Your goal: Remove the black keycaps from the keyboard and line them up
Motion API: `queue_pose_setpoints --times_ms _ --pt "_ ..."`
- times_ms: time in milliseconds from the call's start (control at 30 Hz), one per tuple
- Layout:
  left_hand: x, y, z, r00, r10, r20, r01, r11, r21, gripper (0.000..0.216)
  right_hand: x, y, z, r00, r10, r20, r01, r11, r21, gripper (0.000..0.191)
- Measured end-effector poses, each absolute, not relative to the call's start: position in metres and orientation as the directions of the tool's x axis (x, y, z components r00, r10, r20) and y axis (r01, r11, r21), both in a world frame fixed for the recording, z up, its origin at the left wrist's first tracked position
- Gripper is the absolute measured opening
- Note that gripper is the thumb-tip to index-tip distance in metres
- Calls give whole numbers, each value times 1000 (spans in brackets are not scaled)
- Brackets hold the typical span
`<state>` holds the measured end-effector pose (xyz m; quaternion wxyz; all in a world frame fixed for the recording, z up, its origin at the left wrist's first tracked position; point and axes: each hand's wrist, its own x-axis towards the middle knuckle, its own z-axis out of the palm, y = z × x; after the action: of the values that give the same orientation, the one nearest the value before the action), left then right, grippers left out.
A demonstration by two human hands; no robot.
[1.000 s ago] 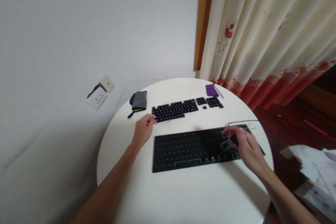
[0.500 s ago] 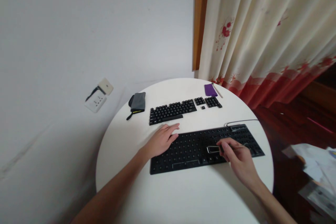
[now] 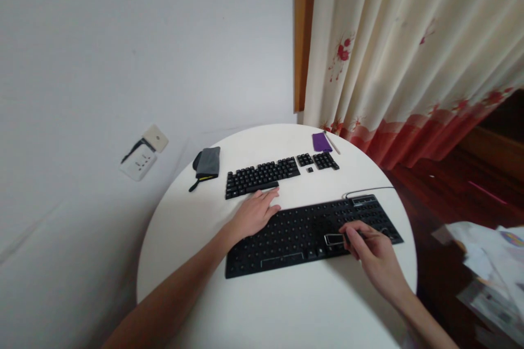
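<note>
A black keyboard (image 3: 282, 234) with most keycaps taken off lies on the white round table (image 3: 262, 305). My right hand (image 3: 370, 245) is closed around a keycap puller (image 3: 333, 239), its wire loop pointing left just over the keyboard's lower middle. Whether the loop touches a key cannot be made out. My left hand (image 3: 256, 214) lies with fingers spread over the keyboard's upper left edge. Its fingertips are close to the long space bar keycap (image 3: 262, 187). Behind it, loose black keycaps (image 3: 262, 173) stand in rows, with number pad keycaps (image 3: 325, 161) farther right.
A grey pouch (image 3: 208, 162) sits at the table's back left. At the back right are a purple cloth (image 3: 321, 142) and a thin pale stick (image 3: 332, 143). The keyboard's cable (image 3: 368, 190) runs off the right edge. A wall and a curtain (image 3: 368, 54) border the table.
The whole view has shifted a little. Against the keyboard, my right hand has moved slightly right with the puller. My left fingertips have come a bit nearer the space bar keycap.
</note>
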<state>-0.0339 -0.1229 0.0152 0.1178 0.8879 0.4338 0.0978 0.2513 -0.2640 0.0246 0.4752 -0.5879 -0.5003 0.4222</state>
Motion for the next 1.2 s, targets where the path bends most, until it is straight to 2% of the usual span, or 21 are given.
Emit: queue_pose_setpoints --times_ms 567,1200 --pt "-40 -129 13 561 810 172 723 -580 376 38 239 -260 30 109 994 -3 234 -29 -972 33" --pt "-37 -127 13 553 812 186 730 -580 361 34 231 -262 27 70 998 -5 244 -22 -970 35"
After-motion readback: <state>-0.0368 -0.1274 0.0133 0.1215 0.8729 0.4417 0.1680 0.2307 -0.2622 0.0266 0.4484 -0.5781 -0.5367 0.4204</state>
